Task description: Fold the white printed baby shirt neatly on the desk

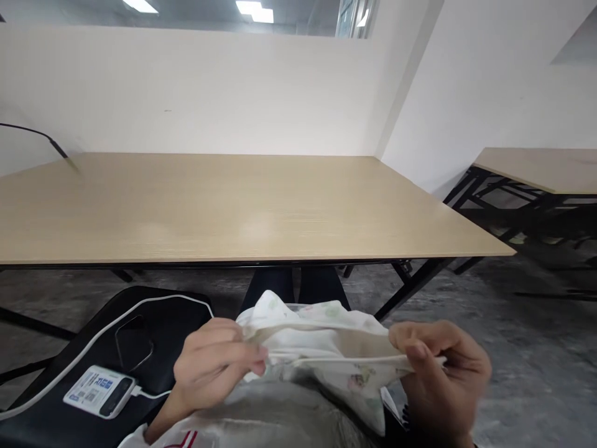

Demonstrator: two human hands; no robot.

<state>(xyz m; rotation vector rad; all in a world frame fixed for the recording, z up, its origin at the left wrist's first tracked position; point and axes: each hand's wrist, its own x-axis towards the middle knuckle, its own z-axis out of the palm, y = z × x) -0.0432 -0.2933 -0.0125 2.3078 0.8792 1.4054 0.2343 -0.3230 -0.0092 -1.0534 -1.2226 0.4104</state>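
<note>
A plain office-like workroom is showing here: a long pale wooden table on black folding legs (242, 205) is standing against bare white partition walls (233, 87), with a second matching table (541, 167), grey concrete floor (513, 323) and ceiling light panels (254, 9).

cloth (321, 348): print too blurred to read | right hand (443, 379): wrist cut by bottom edge | power bank (99, 390) label illegible
</note>
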